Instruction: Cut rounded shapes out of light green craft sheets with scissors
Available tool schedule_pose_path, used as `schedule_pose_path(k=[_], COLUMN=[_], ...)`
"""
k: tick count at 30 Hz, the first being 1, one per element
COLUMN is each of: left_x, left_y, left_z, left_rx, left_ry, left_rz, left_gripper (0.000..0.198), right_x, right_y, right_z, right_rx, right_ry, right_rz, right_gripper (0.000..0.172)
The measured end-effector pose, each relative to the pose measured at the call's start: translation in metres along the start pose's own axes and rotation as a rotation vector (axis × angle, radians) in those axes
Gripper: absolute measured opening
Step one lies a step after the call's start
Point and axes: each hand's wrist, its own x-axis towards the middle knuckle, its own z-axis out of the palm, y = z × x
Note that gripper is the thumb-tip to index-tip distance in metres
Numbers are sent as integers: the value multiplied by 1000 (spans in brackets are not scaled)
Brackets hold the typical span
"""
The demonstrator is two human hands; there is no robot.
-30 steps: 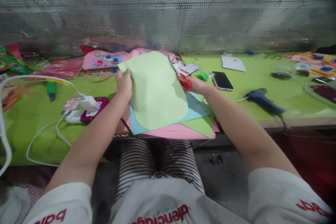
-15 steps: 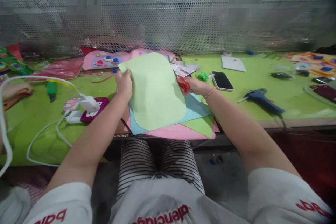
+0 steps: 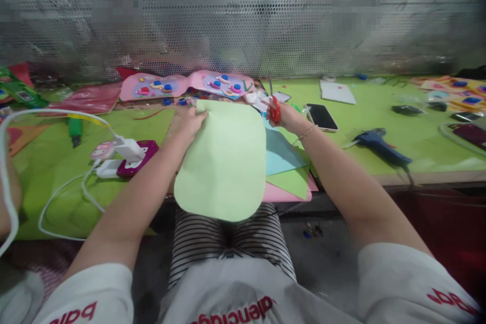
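Observation:
A light green sheet of paper (image 3: 224, 162) with rounded corners hangs over the table's near edge and partly over my lap. My left hand (image 3: 193, 121) is closed on its upper left corner. To the right of the sheet, my right hand (image 3: 286, 116) grips red-handled scissors (image 3: 275, 107), their blades pointing up and away from the paper. Beneath the held sheet lie a blue sheet (image 3: 283, 154), a darker green sheet (image 3: 292, 185) and a pink sheet (image 3: 283, 193), each partly covered.
Pink decorated panels (image 3: 155, 87) lie at the back against the perforated metal screen (image 3: 228, 15). On the right are a phone (image 3: 322, 117) and a blue glue gun (image 3: 381, 146). A power strip (image 3: 150, 154) with white cables and a green cutter (image 3: 75, 130) sit at left.
The light green sheet has come down toward me and turned slightly. The scissors have moved away from its right edge and now point upward. Another person's hand at far left has drawn back.

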Motion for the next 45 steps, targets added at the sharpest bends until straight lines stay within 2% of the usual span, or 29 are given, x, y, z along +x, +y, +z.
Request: schedule_pose_path(k=[2,5,8,10,15,18,21,25,28,30,34,36,38,41,43,45], left_x=[-8,-17,-18,-17,-13,-17,-25,-33,-34,-35,-32,-28,-24,-22,-25,-30], left_y=[11,22,19,14,7,13,23,31,34,39,50,49,44,38,40,46], left_z=[0,1,3,4,3,3,6,9,11,10,3,-2,-6,-7,-7,-7], left_rx=[110,151,87,56,107,165,218,257,242,235,266,248,263,493,706,883], left_ry=[-103,-233,-399,-479,-496,-517,-593,-667,-689,-640,-440,-471,-561,-616,-562,-476], left_rz=[-56,-19,-36,-55,-9,31,20,23,24,9,51,56,45,97,175,241], left_gripper=[11,16,20,27,29,22,16,24,26,22,18,26,33,21,14,20], right_x=[0,-1,0,2,2,-1,-4,-9,-10,-6,6,12,15,13,10,8], right_y=[1,4,8,11,11,9,8,10,10,10,8,7,5,2,0,0], right_z=[-1,0,3,4,4,6,11,18,16,8,-19,-31,-39,-44,-46,-46], right_rx=[-94,-218,-267,-304,-320,-319,-354,-462,-445,-397,-240,-155,-107,-89,-90,-105], right_ry=[3,-66,-166,-219,-252,-285,-370,-447,-511,-482,-230,-114,-17,81,91,42], right_rz=[-30,-119,-209,-219,-192,-218,-228,-242,-307,-352,-386,-394,-376,-299,-241,-190], right_gripper=[30,16,25,30,26,24,23,23,23,25,32,33,31,27,24,23])
